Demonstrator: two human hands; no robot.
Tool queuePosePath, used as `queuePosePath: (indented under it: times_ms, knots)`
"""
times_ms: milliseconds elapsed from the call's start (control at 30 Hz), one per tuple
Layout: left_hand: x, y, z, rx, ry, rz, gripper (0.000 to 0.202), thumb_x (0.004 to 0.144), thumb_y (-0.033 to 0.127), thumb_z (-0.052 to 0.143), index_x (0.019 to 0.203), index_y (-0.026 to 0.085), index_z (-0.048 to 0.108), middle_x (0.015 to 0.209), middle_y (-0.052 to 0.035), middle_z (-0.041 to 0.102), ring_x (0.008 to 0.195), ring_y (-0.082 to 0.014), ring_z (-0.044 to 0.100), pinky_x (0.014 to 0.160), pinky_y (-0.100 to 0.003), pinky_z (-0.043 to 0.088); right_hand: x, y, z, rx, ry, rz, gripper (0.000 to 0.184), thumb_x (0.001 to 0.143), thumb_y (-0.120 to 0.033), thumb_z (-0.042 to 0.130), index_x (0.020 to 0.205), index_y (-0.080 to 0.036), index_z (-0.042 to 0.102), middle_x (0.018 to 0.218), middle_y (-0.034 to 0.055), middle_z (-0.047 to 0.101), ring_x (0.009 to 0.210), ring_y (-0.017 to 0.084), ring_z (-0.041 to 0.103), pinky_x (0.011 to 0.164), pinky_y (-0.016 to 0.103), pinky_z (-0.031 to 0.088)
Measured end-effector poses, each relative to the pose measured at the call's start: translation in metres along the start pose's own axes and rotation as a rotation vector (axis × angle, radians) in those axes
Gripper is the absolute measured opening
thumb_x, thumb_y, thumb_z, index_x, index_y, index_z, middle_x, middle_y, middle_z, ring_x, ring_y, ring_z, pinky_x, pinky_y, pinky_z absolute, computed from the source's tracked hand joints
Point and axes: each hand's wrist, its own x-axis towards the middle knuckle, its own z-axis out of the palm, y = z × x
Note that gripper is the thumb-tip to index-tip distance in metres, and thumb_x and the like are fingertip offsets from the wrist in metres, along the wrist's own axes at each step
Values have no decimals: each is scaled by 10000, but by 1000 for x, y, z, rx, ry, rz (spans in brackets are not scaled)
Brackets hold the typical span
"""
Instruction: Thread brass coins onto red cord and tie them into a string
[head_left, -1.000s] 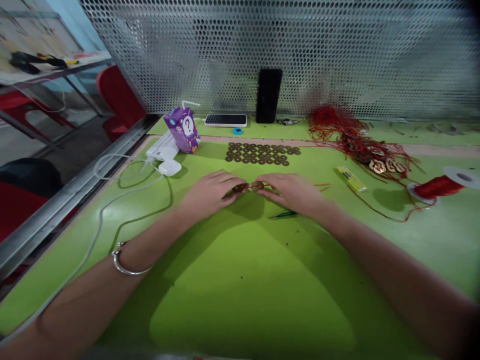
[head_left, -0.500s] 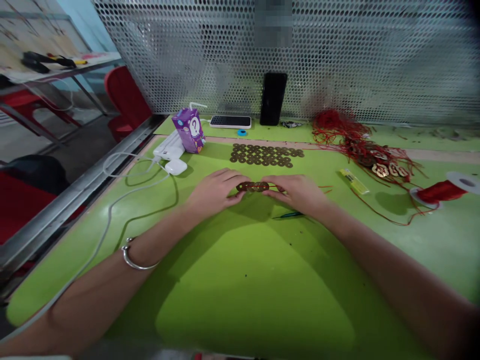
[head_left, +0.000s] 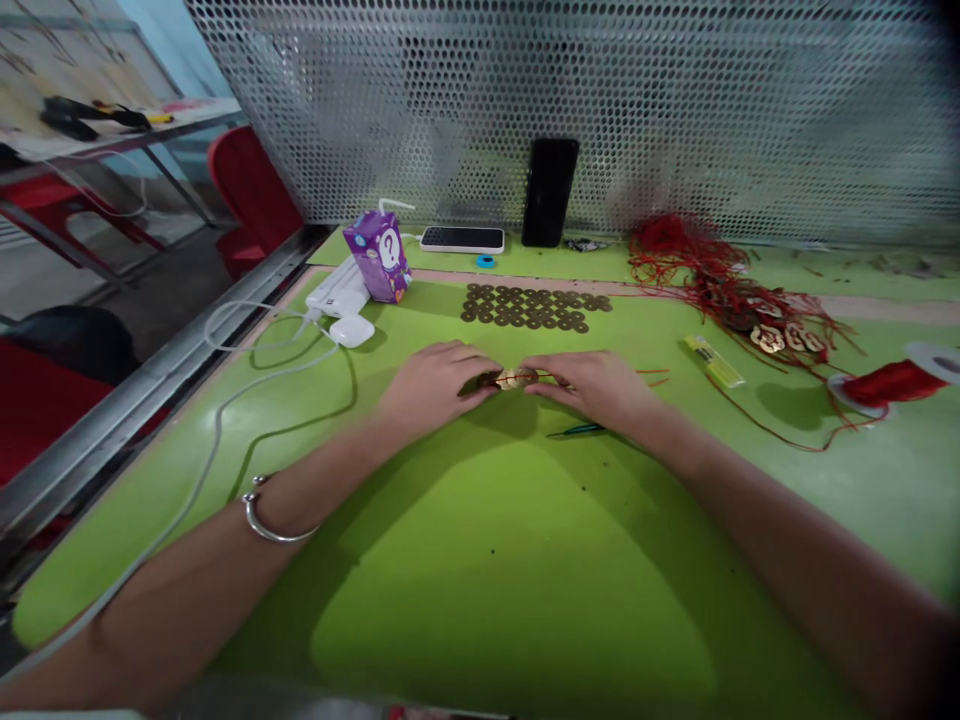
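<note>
My left hand (head_left: 435, 385) and my right hand (head_left: 592, 385) meet over the green table (head_left: 510, 580), fingers pinched from both sides on a short row of brass coins (head_left: 512, 379) tied with red thread. A red thread end trails right of my right hand (head_left: 649, 374). Beyond the hands lies a flat grid of several loose brass coins (head_left: 534, 307). A thin green-handled tool (head_left: 576, 430) lies just behind my right wrist. A silver bangle (head_left: 270, 520) circles my left forearm.
A purple drink carton (head_left: 378, 256), a white charger with cable (head_left: 345, 330), a white phone (head_left: 462, 239) and a standing black phone (head_left: 549, 192) sit at the back. A red thread pile with finished coin pieces (head_left: 727, 290), a yellow lighter (head_left: 714, 361) and a red thread spool (head_left: 889, 380) lie right.
The coin row between my fingers has shifted slightly and now catches the light. Both hands stay in nearly the same place.
</note>
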Motion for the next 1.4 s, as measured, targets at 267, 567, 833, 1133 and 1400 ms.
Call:
queuePosePath:
  times_ms: [267, 567, 833, 1133, 1400]
  knots:
    - [0, 3, 0, 41, -25, -71, 250, 909, 335, 653, 1095, 170, 670, 1051, -65, 723, 944, -230, 659, 845, -367, 518, 0, 0, 1, -32, -2, -13, 347, 985, -443, 488, 1207, -240, 661, 1094, 57, 743, 862, 206, 705, 686, 278, 497]
    - [0, 2, -2, 42, -56, 5, 221, 930, 242, 611, 1128, 178, 684, 1052, -52, 726, 919, -223, 652, 805, -346, 509, 0, 3, 3, -32, -1, -25, 316, 981, -424, 510, 1180, -241, 672, 1058, 48, 750, 842, 198, 708, 669, 268, 492]
    - [1, 1, 0, -143, -68, -101, 259, 914, 191, 583, 1148, 225, 689, 1073, -45, 706, 956, -212, 638, 792, -318, 489, 0, 4, 4, -60, 16, -51, 297, 976, -418, 522, 1154, -236, 676, 1014, 43, 757, 786, 196, 710, 620, 266, 477]
    - [0, 3, 3, -107, -23, -121, 298, 870, 338, 682, 1127, 190, 668, 1055, -58, 711, 941, -226, 644, 788, -337, 499, -1, 6, 8, -87, 69, -88, 324, 984, -436, 502, 1162, -227, 673, 992, 47, 760, 765, 178, 703, 610, 255, 463]
    - [-2, 3, 6, -69, 50, -22, 151, 893, 291, 651, 1001, 193, 690, 967, -25, 730, 845, -184, 656, 717, -294, 489, -1, 0, 7, -122, 98, -125, 335, 987, -450, 489, 1146, -228, 683, 940, 34, 766, 718, 165, 695, 566, 250, 435]
